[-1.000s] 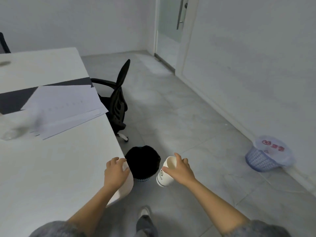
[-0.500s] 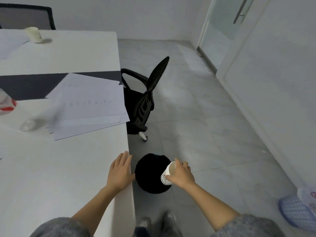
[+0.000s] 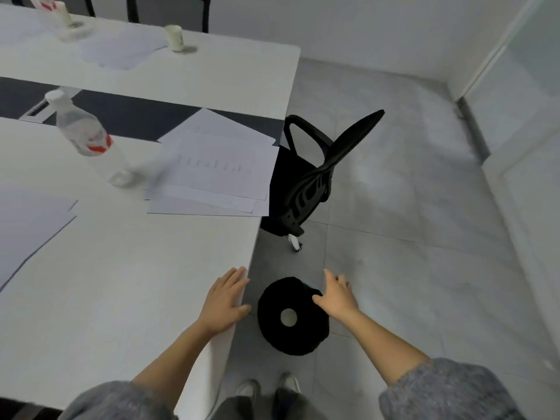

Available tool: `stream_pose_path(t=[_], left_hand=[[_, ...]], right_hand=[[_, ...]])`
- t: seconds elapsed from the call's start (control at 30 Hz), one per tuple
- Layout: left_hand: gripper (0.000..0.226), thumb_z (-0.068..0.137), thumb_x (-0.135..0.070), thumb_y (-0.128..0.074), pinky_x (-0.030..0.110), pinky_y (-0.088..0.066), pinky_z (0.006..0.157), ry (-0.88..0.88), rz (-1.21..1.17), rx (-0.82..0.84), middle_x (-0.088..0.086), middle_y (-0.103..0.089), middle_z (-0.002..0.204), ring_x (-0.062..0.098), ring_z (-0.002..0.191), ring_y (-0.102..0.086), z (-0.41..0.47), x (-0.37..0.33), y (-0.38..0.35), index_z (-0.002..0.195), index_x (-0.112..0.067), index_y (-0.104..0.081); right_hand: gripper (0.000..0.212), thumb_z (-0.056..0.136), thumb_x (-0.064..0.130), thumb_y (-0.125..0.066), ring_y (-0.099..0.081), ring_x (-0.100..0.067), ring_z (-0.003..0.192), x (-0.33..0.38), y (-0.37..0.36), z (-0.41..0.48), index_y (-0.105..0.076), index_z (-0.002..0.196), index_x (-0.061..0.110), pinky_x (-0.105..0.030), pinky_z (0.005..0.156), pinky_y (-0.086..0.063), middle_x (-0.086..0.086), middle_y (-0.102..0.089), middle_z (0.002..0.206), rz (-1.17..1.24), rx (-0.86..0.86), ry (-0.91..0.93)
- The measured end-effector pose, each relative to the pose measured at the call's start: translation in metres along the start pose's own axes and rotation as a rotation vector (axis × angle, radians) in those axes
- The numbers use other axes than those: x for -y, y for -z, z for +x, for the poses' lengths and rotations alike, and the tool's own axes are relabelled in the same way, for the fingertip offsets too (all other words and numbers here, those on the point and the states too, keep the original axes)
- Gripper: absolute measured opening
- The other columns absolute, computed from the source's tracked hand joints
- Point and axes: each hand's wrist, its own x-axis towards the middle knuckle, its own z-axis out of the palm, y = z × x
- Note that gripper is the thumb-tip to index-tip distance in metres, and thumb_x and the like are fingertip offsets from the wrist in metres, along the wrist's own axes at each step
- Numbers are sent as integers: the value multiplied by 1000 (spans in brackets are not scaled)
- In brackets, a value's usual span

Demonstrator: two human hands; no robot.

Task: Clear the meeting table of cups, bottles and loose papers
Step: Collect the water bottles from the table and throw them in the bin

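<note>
On the far left of the white counter (image 3: 121,283) lies a loose sheet (image 3: 27,225). Way at the back stands a small paper cup (image 3: 65,15). Closer in, a clear water bottle (image 3: 88,137) with a red label stands on the counter. It looks a bit blurry. A second paper cup (image 3: 175,37) stands at the back, near the far edge. A pile of papers (image 3: 218,171) lies just beside the bottle and reaches the counter's right edge. The left hand (image 3: 225,301) lies flat on that edge with straight fingers and holds nothing. Down on the floor (image 3: 409,237), just beside the counter, sits a black trash bin (image 3: 292,338). A white cup (image 3: 288,316) is inside it. A black office chair (image 3: 315,177) stands behind the bin, against the counter. The right hand (image 3: 336,298) is over the bin's rim, fingers spread wide, with nothing in it.
</note>
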Motion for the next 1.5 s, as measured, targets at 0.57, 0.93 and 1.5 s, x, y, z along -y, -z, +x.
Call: stream_pose_path(t=[0.57, 0.93, 1.5], left_hand=[[45, 89, -17, -56, 29, -28, 109, 307, -448, -147, 5, -45, 143, 19, 134, -38, -10, -15, 32, 132, -11, -49], [46, 92, -20, -53, 31, -33, 106, 482, -463, -515, 4, -41, 145, 20, 133, -37, -58, 4, 83, 137, -18, -43], [48, 92, -20, -51, 27, -32, 102, 569, -499, -701, 1, -38, 146, 18, 131, -35, -144, 100, 122, 139, -20, -39]], right_hand=[[65, 88, 26, -54, -30, -34, 128, 45, 61, 24, -20, 143, 21, -39, 99, -41, -16, -27, 138, 16, -53, 229], [67, 90, 24, -49, -29, -33, 129, 127, 66, 19, -13, 146, 20, -37, 97, -40, -15, -24, 142, -142, -61, 507], [68, 89, 23, -52, -32, -29, 126, 267, 25, -30, -14, 145, 18, -36, 95, -44, -15, -23, 143, -171, -65, 700]])
